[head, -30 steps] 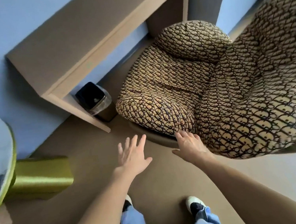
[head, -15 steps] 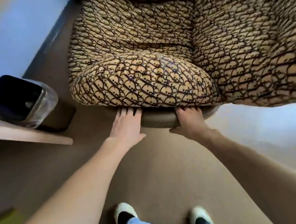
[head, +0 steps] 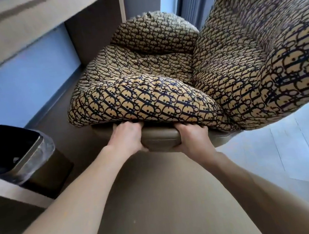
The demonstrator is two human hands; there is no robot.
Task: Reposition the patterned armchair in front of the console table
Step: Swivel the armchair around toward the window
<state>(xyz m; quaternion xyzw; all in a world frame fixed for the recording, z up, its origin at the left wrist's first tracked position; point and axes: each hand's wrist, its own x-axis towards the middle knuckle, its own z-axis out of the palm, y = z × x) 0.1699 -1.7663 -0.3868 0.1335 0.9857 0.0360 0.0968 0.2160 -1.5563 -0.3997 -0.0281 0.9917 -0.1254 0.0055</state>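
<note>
Brown floor fills the lower frame. Patterned armchair, centre-right, backrest cut off at right; left hand and right hand clamp its base rim, fingertips hidden beneath. Console surface upper left; bin at left.

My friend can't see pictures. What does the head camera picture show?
Two bare hands, the left hand and right hand, grip the smooth base rim under a patterned armchair. A bin lined with a plastic bag stands to the left under the console table.
</note>
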